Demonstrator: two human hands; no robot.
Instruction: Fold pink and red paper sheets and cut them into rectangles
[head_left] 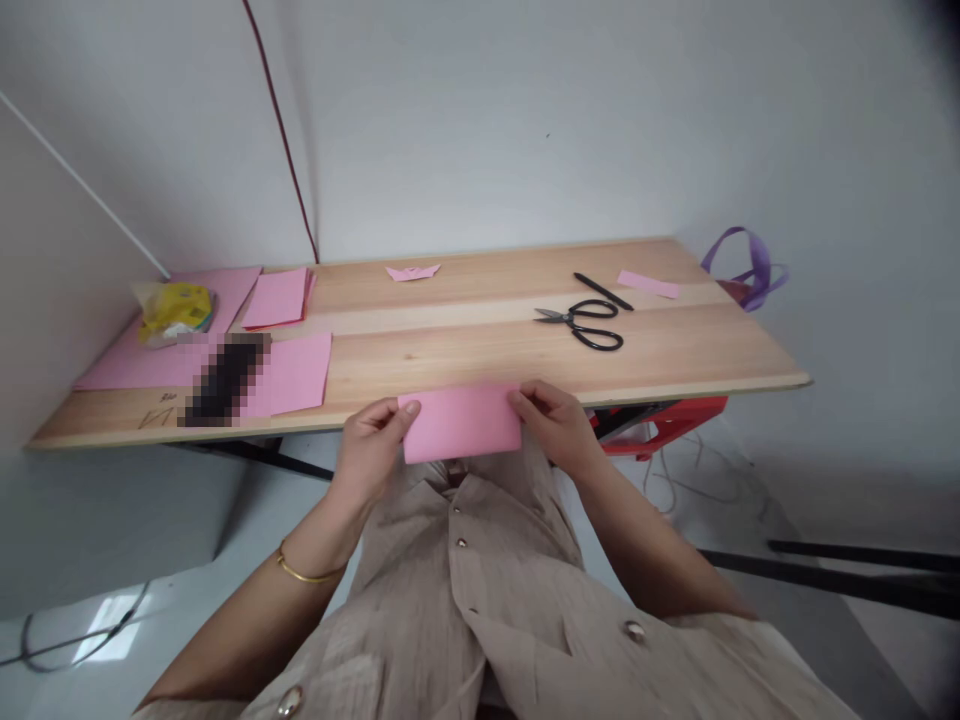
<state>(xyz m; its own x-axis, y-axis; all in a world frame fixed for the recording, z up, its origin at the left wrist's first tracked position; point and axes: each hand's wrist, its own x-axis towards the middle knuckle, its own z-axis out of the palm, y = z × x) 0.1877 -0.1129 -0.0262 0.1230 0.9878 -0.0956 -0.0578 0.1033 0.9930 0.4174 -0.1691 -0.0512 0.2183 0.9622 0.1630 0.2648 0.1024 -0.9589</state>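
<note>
A folded pink paper rectangle [463,422] hangs at the near edge of the wooden table [487,340], partly over my lap. My left hand [369,448] pinches its left edge with thumb and fingers closed on it. My right hand [553,420] grips its right edge the same way. Both hands sit just in front of the table's front edge.
Black scissors [583,323] and a black pen [602,291] lie at the right middle. Pink sheets [277,298] and a large pink sheet [120,365] lie at left with a yellow packet [176,310]. Small pink scraps [412,271] [649,284] rest near the wall. A purple ribbon [750,262] is at far right.
</note>
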